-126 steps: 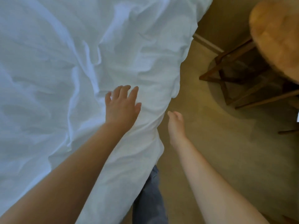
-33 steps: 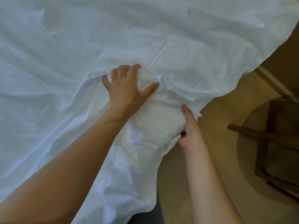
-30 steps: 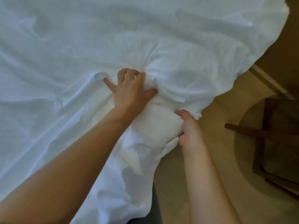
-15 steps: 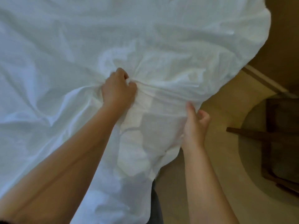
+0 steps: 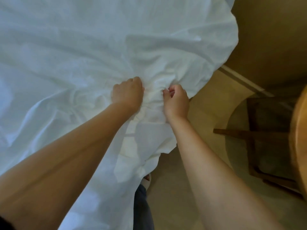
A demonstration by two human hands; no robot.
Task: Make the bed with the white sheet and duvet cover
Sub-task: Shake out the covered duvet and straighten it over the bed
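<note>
A white duvet cover (image 5: 86, 47) lies rumpled across the bed and fills most of the head view, its right edge hanging over the bed's side toward the floor. My left hand (image 5: 127, 93) is closed in a fist around a bunch of the white fabric near that edge. My right hand (image 5: 177, 101) grips the same bunched fabric just to the right, fingers curled into it. Creases fan out from the spot between the two fists. A loose fold of the cover hangs down below my wrists. The mattress beneath is hidden.
Beige carpet (image 5: 191, 188) runs along the bed's right side. A round wooden table (image 5: 299, 138) with dark wooden legs (image 5: 252, 135) stands at the right edge. A wall with a pale skirting board (image 5: 240, 78) lies beyond. My jeans leg (image 5: 142, 211) and shoe show below the cover.
My left hand went from flat on the cover to a fist around it. My right hand rose from the cover's hanging edge and closed on the bunch beside the left.
</note>
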